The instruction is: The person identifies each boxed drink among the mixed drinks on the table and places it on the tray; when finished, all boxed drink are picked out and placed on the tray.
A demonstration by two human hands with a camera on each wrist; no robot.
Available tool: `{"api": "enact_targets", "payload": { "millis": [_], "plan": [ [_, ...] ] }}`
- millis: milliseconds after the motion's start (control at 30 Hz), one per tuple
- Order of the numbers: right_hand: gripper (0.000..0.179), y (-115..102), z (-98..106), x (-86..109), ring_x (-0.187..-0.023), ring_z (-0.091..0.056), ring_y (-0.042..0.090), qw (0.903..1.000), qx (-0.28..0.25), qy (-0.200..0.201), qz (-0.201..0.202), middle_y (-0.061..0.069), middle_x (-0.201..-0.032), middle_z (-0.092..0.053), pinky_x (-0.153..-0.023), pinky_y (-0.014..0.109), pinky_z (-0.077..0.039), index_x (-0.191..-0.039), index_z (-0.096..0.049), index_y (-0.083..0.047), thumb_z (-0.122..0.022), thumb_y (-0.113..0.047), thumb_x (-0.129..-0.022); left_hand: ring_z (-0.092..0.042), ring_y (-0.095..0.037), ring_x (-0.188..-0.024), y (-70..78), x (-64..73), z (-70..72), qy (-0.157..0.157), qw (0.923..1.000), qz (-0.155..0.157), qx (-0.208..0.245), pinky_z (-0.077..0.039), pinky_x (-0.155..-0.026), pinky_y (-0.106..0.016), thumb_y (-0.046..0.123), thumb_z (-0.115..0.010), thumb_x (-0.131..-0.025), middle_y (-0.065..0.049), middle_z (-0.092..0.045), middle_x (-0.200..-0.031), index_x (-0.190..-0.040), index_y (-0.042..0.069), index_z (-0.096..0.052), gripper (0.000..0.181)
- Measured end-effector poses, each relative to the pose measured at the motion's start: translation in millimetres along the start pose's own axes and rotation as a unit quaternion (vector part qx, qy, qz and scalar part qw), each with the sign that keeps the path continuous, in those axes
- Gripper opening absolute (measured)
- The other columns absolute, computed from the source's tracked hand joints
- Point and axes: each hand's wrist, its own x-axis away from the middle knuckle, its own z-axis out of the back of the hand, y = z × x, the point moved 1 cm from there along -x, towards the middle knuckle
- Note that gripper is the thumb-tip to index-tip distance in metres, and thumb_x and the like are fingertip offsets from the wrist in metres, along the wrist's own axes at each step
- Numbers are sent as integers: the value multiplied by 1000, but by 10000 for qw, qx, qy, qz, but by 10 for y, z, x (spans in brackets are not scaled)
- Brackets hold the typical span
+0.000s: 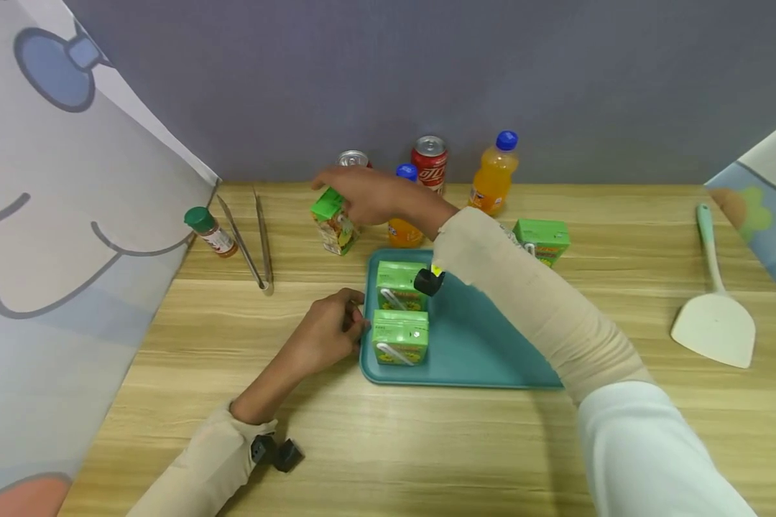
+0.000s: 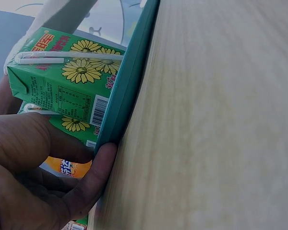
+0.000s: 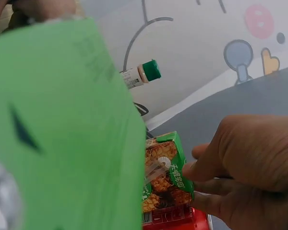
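My left hand (image 1: 332,332) pinches the left rim of a teal tray (image 1: 485,359) between thumb and finger; the left wrist view shows the fingertips at its edge. Two green drink cartons (image 1: 399,348) with white straws lie side by side at the tray's left end. Beyond the tray, my right hand (image 1: 370,194) reaches over another green drink carton (image 1: 335,228), which stands on the table. In the right wrist view its fingertips are at the top edge of that carton (image 3: 165,172), fingers fairly straight. Whether they press on it is hard to see.
Soda cans (image 1: 430,161) and orange drink bottles (image 1: 493,176) stand along the back wall. A further carton (image 1: 543,237) is beyond the tray's right part. Left lie tongs (image 1: 263,244) and a green-capped spice bottle (image 1: 212,231); a white spatula (image 1: 714,323) is at right.
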Motion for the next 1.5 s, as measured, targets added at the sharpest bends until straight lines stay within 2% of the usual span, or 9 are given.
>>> {"api": "enact_targets", "payload": {
  "millis": [133, 300, 500, 733, 967, 1167, 1300, 1433, 1500],
  "plan": [
    [72, -34, 9, -34, -138, -39, 20, 9991, 395, -146, -109, 5, -156, -37, -114, 27, -37, -155, -36, -12, -56, 12, -90, -64, -13, -68, 5, -3, 10, 52, 9999, -36, -113, -57, -55, -26, 2, -62, -97, -8, -63, -91, -129, -6, -53, 35],
    [57, -56, 10, -70, -133, -43, 23, 9963, 826, -173, -166, 6, -148, -46, -113, 31, -37, -148, -47, -9, -64, 0, -94, -64, -13, -67, -2, -5, 12, 10, 10000, 7, -59, -57, -55, -26, 2, -62, -97, -9, -62, -91, -130, -6, -53, 35],
    [50, -56, -8, -80, -119, -50, 19, 9958, 695, -249, -549, 5, -135, -54, -104, 30, -45, -144, -47, -8, -62, -6, -97, -63, -12, -65, -21, -14, 9, 131, 9997, -70, -181, -57, -55, -25, 3, -67, -95, -7, -62, -90, -127, -6, -55, 35],
    [32, 0, -27, -49, -100, -53, 21, 9951, 787, -237, -556, 5, -113, -59, -89, 32, -50, -124, -57, -4, -67, -15, -96, -63, -11, -64, -30, -21, 2, 120, 9997, -78, -184, -57, -55, -25, 2, -66, -95, -7, -62, -89, -128, -7, -55, 36],
    [38, 38, -42, 61, -99, -56, 20, 9989, 345, -35, -315, 4, -112, -60, -90, 33, -50, -127, -56, -4, -67, -25, -98, -62, -10, -63, -29, -36, -12, 73, 9995, -122, -285, -56, -55, -25, 3, -66, -96, -5, -63, -87, -128, -6, -55, 35],
    [42, -18, 131, 357, -99, -59, 15, 9946, -672, 785, 39, 1, -114, -61, -87, 27, -51, -130, -53, -7, -69, -27, -97, -61, -11, -69, -29, -50, -22, 81, 9988, -219, -429, -56, -58, -26, 3, -65, -96, -3, -64, -87, -127, -7, -56, 35],
    [43, -105, 316, 674, -108, -62, 9, 9699, -1764, 1601, 511, -2, -117, -63, -93, 25, -53, -132, -51, -11, -67, -30, -98, -62, -12, -71, -37, -64, -8, 128, 9983, -246, -507, -56, -59, -26, 3, -66, -95, -3, -64, -87, -127, -7, -56, 35],
    [37, -176, 408, 1017, -108, -63, 17, 9181, -2907, 2372, 1273, 5, -117, -65, -95, 33, -54, -133, -50, -7, -62, -21, -101, -62, -11, -71, -56, -71, 10, 185, 9983, -213, -520, -56, -60, -26, 4, -67, -95, -4, -64, -88, -127, -7, -56, 35],
    [35, -188, 414, 1194, -104, -64, 24, 8969, -3238, 2602, 1514, 9, -116, -65, -85, 36, -57, -133, -51, -6, -61, -14, -101, -62, -12, -71, -63, -72, 14, 202, 9984, -202, -498, -56, -60, -26, 4, -67, -95, -4, -64, -88, -127, -7, -56, 36]
  ]
}}
